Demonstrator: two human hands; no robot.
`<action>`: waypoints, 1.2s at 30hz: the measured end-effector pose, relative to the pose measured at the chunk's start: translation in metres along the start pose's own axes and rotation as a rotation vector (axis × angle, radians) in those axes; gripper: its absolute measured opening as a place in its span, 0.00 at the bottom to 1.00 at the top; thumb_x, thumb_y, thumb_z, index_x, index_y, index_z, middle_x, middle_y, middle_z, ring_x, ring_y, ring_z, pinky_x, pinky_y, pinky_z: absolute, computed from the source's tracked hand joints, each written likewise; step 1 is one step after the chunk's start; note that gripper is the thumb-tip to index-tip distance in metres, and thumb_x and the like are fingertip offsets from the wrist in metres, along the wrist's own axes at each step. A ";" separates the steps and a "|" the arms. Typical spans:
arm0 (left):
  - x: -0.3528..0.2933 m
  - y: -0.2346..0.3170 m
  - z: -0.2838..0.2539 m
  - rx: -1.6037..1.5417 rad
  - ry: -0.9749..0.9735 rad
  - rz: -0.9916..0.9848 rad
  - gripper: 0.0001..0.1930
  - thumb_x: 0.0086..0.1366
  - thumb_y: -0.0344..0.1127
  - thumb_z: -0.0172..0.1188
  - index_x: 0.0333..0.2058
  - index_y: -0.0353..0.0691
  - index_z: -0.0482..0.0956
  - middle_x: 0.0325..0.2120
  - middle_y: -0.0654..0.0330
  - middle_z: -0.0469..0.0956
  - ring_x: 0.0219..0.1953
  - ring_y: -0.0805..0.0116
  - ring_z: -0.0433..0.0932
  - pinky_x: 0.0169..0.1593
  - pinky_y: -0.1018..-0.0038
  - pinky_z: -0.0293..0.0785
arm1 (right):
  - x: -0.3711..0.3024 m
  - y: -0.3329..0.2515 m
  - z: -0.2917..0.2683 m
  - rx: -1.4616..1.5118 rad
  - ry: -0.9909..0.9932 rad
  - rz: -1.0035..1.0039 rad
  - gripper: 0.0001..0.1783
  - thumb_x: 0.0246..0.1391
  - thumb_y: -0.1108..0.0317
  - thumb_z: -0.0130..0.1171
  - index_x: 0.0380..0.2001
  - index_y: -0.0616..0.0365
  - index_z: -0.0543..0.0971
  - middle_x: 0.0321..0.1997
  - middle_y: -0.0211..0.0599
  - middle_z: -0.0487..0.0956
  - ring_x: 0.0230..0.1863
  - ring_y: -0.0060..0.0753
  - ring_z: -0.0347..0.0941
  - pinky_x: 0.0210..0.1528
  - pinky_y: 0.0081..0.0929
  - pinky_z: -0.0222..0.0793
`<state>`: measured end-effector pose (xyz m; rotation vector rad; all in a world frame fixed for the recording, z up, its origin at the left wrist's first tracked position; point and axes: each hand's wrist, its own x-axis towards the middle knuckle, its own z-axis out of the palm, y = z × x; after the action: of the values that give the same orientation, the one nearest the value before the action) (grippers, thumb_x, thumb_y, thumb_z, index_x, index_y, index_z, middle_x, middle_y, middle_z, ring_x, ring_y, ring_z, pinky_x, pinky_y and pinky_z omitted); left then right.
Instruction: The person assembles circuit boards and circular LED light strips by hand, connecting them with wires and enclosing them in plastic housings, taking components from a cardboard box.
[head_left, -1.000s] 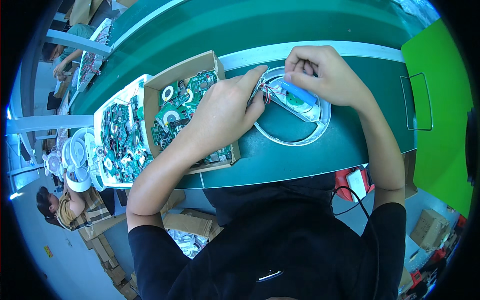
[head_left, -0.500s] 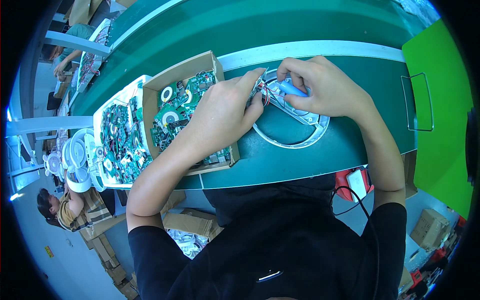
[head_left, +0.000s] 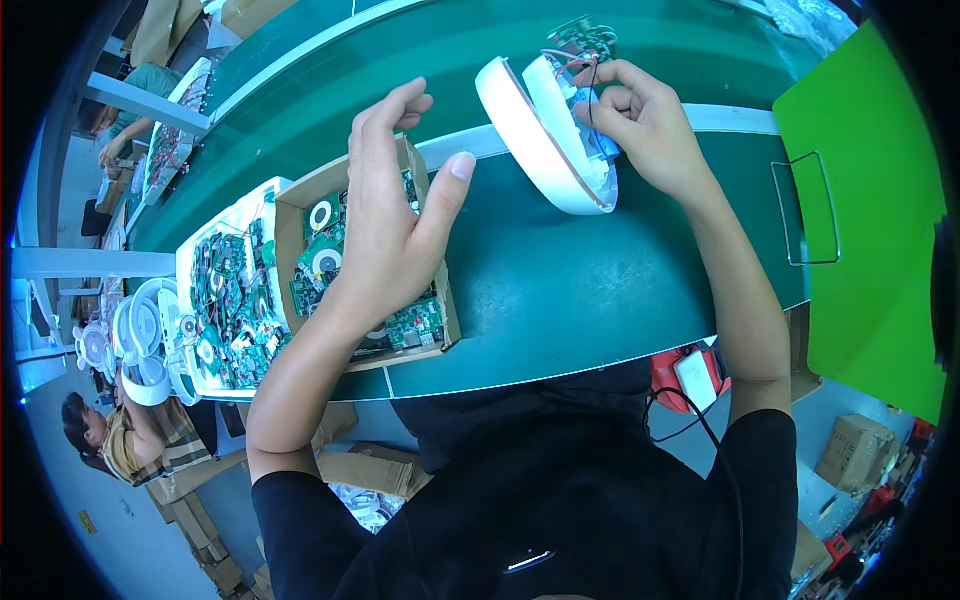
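A: Where is the white round housing [head_left: 545, 135]?
B: Lifted over the green table [head_left: 560, 280], tilted, gripped in the right hand [head_left: 645, 125] with wires.
A: The left hand [head_left: 385, 215]?
B: Released, empty, above the cardboard box [head_left: 440, 310] of circuit boards [head_left: 325, 265]. I think 1 board comes next; careful picking.

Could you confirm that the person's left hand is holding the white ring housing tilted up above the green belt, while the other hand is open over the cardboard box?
Not quite: the head view shows the right hand holding the white housing. The left hand is the open one, over the box beside the green belt.
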<state>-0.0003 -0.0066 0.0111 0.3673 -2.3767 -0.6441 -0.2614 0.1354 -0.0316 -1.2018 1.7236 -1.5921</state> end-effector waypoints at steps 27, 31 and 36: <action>-0.003 0.004 0.003 -0.001 -0.216 -0.075 0.24 0.73 0.38 0.66 0.62 0.36 0.74 0.56 0.47 0.79 0.62 0.49 0.78 0.68 0.56 0.69 | 0.030 0.039 -0.045 -0.182 0.488 0.132 0.29 0.60 0.62 0.75 0.59 0.67 0.79 0.39 0.42 0.90 0.37 0.26 0.85 0.38 0.27 0.78; -0.004 0.004 0.004 -0.003 -0.219 -0.070 0.23 0.73 0.38 0.66 0.61 0.36 0.74 0.55 0.47 0.79 0.62 0.49 0.78 0.67 0.56 0.69 | 0.032 0.043 -0.046 -0.050 0.407 0.109 0.34 0.60 0.67 0.74 0.65 0.69 0.75 0.52 0.51 0.88 0.41 0.27 0.83 0.42 0.26 0.79; -0.005 0.002 0.004 0.012 -0.239 -0.060 0.22 0.73 0.39 0.66 0.60 0.37 0.74 0.54 0.47 0.78 0.62 0.49 0.77 0.67 0.56 0.68 | 0.039 0.051 -0.046 0.006 0.383 0.085 0.36 0.60 0.69 0.74 0.69 0.68 0.73 0.65 0.57 0.80 0.46 0.29 0.82 0.47 0.27 0.80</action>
<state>0.0007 -0.0015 0.0077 0.3860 -2.6051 -0.7375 -0.3323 0.1227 -0.0640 -0.8451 1.9685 -1.8636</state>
